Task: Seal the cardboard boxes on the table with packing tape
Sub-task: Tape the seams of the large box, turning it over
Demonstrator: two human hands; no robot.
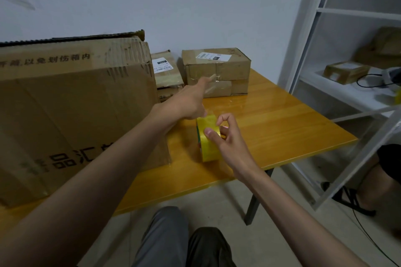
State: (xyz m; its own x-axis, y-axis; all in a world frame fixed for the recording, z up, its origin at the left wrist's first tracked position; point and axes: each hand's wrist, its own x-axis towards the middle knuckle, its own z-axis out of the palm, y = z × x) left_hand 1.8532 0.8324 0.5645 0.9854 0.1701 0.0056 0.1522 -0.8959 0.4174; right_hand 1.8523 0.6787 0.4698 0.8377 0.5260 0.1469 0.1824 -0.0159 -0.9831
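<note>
Right hand grips yellow tape roll on counter | left hand extended toward small box, fingers pinched, grip unclear | roll just right of large box

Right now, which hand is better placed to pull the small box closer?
Left. The left hand already reaches out to the small taped box; the right hand is occupied gripping the yellow tape roll.

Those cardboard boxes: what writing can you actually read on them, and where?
"以免划伤箱内": top strip of the large box.
"品汇": its lower front, partly hidden by the left arm.
"JM": handwritten, uncertain, on the right small box.
White labels on it and the middle box: too small to read.
</note>
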